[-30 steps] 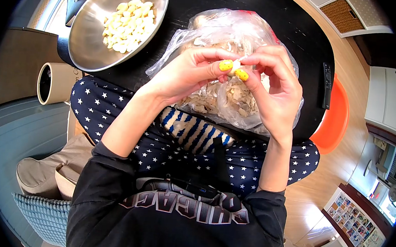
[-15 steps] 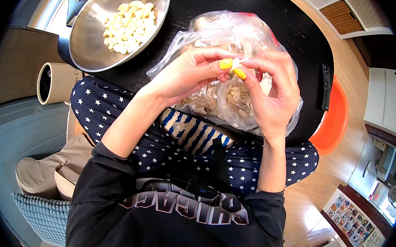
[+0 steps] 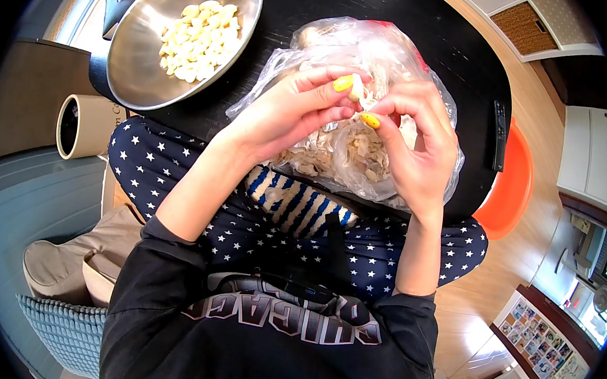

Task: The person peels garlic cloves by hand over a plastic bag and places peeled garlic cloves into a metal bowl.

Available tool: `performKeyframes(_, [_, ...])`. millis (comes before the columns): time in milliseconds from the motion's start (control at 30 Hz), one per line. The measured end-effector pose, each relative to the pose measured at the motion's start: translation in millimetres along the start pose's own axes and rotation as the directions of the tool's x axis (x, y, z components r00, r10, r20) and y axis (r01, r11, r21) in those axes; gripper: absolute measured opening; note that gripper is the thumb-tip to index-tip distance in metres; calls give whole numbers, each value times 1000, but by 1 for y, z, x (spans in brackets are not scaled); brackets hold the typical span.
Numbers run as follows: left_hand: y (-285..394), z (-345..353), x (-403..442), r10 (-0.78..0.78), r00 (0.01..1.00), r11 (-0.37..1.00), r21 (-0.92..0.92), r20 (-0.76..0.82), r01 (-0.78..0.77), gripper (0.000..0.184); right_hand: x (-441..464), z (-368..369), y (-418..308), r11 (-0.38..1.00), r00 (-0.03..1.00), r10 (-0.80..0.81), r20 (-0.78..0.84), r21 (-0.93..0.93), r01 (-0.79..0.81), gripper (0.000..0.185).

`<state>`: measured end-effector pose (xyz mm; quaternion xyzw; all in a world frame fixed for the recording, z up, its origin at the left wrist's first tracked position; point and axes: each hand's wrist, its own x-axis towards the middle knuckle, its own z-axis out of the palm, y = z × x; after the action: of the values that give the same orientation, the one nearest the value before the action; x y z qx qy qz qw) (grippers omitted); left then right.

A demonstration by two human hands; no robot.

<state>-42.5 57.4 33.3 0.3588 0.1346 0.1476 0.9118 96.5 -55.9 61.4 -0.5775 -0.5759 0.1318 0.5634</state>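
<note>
Between the thumb and fingers of my left hand (image 3: 281, 110) is a pale garlic clove (image 3: 356, 89), partly covered by the yellow-nailed thumb. My right hand (image 3: 421, 124) pinches a thin whitish strip of garlic skin (image 3: 366, 105) at the clove's lower right side. Both hands are above a clear plastic bag (image 3: 431, 177) spread on the table, with dry papery garlic skins (image 3: 369, 152) in it. At the upper left, a wide steel bowl (image 3: 133, 65) holds a heap of peeled garlic cloves (image 3: 198, 40).
The black table (image 3: 468, 53) has a curved right edge, where a black remote control (image 3: 498, 136) lies. An orange seat (image 3: 515, 183) is beyond that edge. Left of my knee is a beige cylindrical container (image 3: 93, 129). A striped cloth item (image 3: 295, 203) rests at my lap.
The hands have drawn slightly apart at the fingertips. The clove shows more now, and a strip of skin stretches from it towards the right fingers. The bowl stays in place.
</note>
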Motion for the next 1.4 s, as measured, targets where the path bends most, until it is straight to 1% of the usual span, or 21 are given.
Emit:
performKeyframes(167, [1, -1, 3, 12, 1000, 994, -112, -23, -14, 31, 3, -6, -2, 999, 996, -23, 91, -42, 27, 13])
performKeyframes(233, [0, -4, 3, 19, 998, 986, -165, -54, -28, 32, 3, -10, -4, 997, 982, -24, 187, -61, 36, 13])
performKeyframes(267, [0, -4, 3, 19, 998, 986, -165, -55, -28, 32, 3, -12, -3, 998, 982, -24, 188, -61, 36, 13])
performKeyframes(333, [0, -4, 3, 50, 995, 988, -138, -89, -62, 33, 2, -17, 0, 993, 943, 40, 329, -116, -2, 10])
performKeyframes(367, [-1, -4, 2, 50, 995, 988, -139, -89, -62, 33, 1, -18, 2, 993, 943, 40, 329, -116, -2, 10])
performKeyframes(433, [-3, -5, 2, 43, 995, 989, -139, -90, -56, 31, -1, -19, 6, 969, 936, 131, 327, -242, -51, 11])
performKeyframes(467, [-4, -5, 2, 43, 995, 989, -139, -89, -55, 31, 0, -17, 5, 969, 936, 132, 327, -243, -52, 11])
performKeyframes(533, [-6, -5, 2, 36, 999, 977, -210, 31, -29, 25, 2, -8, 2, 985, 999, 47, 25, -166, -42, 16])
performKeyframes(567, [-8, -5, 2, 36, 999, 977, -210, 31, -28, 25, 2, -4, 0, 985, 999, 47, 25, -166, -42, 16])
performKeyframes(633, [-12, -4, 4, 17, 999, 973, -231, 37, -8, 21, 2, 3, -3, 999, 999, 8, -45, -40, -10, 20])
performKeyframes(733, [-14, 0, 5, 0, 1000, 984, -176, -26, -5, 18, 1, 9, -1, 998, 997, -44, -57, -54, 41, 20])
performKeyframes(800, [-15, -4, 4, 12, 1000, 983, -185, 10, -10, 18, 1, 11, 0, 996, 995, -74, -63, -63, 71, 20])
performKeyframes(833, [-16, -6, 4, 25, 999, 981, -194, 46, -15, 17, 1, 12, 0, 988, 988, -131, -78, -93, 124, 20])
performKeyframes(867, [-15, -4, 4, 25, 999, 981, -194, 46, -16, 17, 2, 13, 1, 977, 978, -188, -92, -123, 176, 21])
performKeyframes(967, [-14, -2, 2, 38, 999, 980, -197, 6, -36, 16, -2, 16, 9, 973, 971, -216, -98, -103, 206, 21])
performKeyframes(1033, [-15, -8, 3, 53, 997, 989, -143, 62, -44, 30, -2, 19, 11, 972, 969, -221, -107, -109, 209, 21])
performKeyframes(1067, [-15, -8, 3, 54, 997, 989, -143, 62, -44, 30, -2, 19, 11, 970, 967, -226, -115, -114, 213, 21])
performKeyframes(1133, [-14, -5, 3, 68, 994, 974, -219, 84, -48, 16, -1, 19, 9, 959, 955, -264, -131, -139, 246, 21])
performKeyframes(1167, [-13, -4, 3, 68, 994, 974, -219, 83, -48, 16, 0, 20, 8, 946, 942, -302, -147, -165, 278, 21])
performKeyframes(1233, [-13, -3, 4, 89, 984, 973, -224, 156, -53, 17, 0, 21, 7, 942, 935, -313, -164, -176, 285, 21])
performKeyframes(1400, [-14, 1, 3, 84, 990, 971, -233, 111, -56, 19, -3, 23, 8, 910, 908, -383, -167, -236, 341, 24])
